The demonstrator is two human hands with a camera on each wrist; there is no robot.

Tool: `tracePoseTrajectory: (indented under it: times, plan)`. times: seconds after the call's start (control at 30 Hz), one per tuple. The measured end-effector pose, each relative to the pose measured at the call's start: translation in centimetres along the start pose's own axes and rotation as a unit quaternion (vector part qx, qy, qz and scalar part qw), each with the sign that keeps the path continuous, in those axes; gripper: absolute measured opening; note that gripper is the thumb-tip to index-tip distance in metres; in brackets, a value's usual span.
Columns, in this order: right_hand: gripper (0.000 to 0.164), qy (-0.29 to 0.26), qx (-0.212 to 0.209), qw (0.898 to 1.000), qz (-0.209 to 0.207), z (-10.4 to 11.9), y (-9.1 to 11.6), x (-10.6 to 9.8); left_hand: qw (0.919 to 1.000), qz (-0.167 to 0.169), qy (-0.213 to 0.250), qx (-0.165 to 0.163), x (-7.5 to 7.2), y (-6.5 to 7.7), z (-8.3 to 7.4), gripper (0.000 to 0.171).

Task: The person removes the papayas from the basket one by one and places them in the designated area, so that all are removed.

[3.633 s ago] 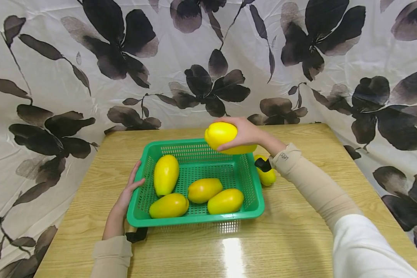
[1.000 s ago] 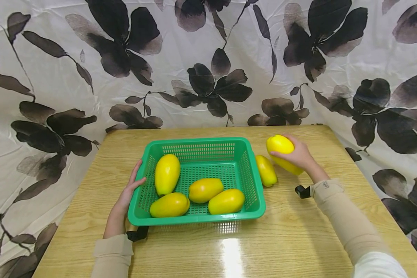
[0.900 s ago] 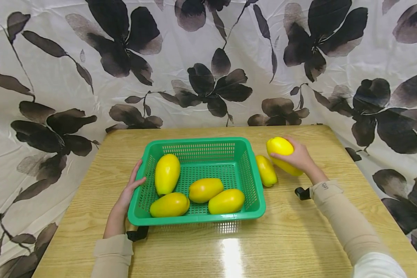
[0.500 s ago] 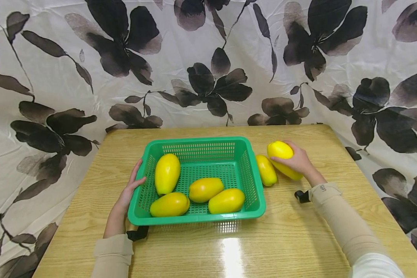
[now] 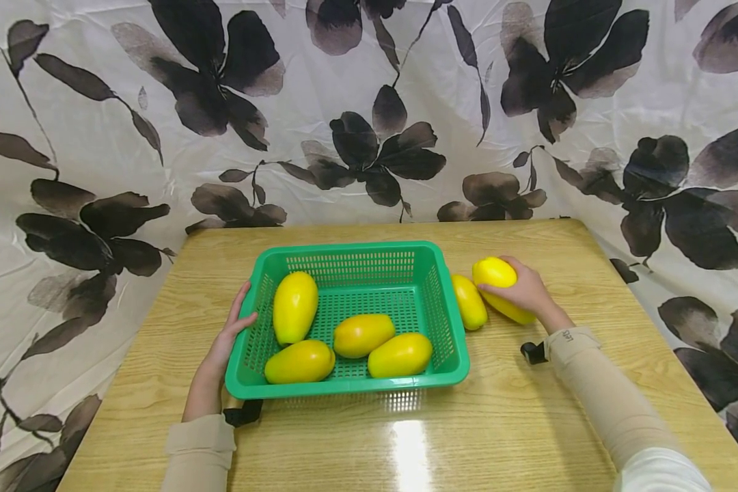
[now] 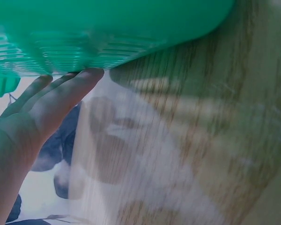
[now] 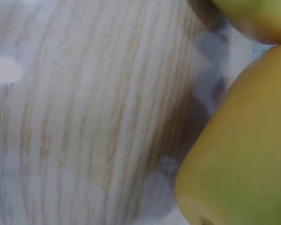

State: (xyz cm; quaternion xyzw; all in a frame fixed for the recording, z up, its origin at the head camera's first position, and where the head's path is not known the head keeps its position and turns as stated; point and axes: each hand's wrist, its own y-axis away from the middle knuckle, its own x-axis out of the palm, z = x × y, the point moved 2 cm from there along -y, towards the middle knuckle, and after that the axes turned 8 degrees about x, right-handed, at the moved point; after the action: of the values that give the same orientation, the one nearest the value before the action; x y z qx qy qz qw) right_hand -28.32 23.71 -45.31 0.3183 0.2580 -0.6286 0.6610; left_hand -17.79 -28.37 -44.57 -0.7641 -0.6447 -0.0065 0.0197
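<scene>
My right hand (image 5: 527, 290) grips a yellow papaya (image 5: 494, 272) low over the table, right of the basket. Its thumb lies across the near side; the other fingers are mostly hidden behind the fruit. I cannot tell whether the papaya touches the table. Just left of it, a second papaya (image 5: 469, 303) lies against the basket's right side. In the right wrist view, the gripped papaya (image 7: 243, 150) fills the right edge. My left hand (image 5: 224, 342) steadies the green basket (image 5: 344, 389): thumb over the left rim, straight fingers (image 6: 68, 96) touching the outer wall.
Inside the basket lie several papayas, one upright at the left (image 5: 296, 307) and others along the front (image 5: 400, 355). The basket stands on a wooden table (image 5: 344, 444). A floral cloth (image 5: 369, 82) hangs behind it.
My right hand has carried the papaya from above the basket out to the right, then lowered it toward the table. My left hand and the basket have stayed in place.
</scene>
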Motion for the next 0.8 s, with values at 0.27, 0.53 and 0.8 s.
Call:
tracePoseTrajectory:
  times: [0.27, 0.53, 0.8]
  plan:
    - [0.086, 0.005, 0.0, 1.0, 0.008, -0.23, 0.09, 0.16, 1.0, 0.002, -0.003, 0.001, 0.02, 0.03, -0.01, 0.062]
    - [0.085, 0.008, 0.002, 1.0, 0.012, -0.2, 0.21, 0.25, 1.0, 0.001, 0.0, 0.0, 0.05, 0.01, -0.06, 0.061]
    - [0.082, 0.009, -0.002, 1.0, 0.009, -0.44, 0.16, 0.63, 0.9993, -0.001, 0.038, 0.007, 0.14, -0.17, 0.01, 0.062]
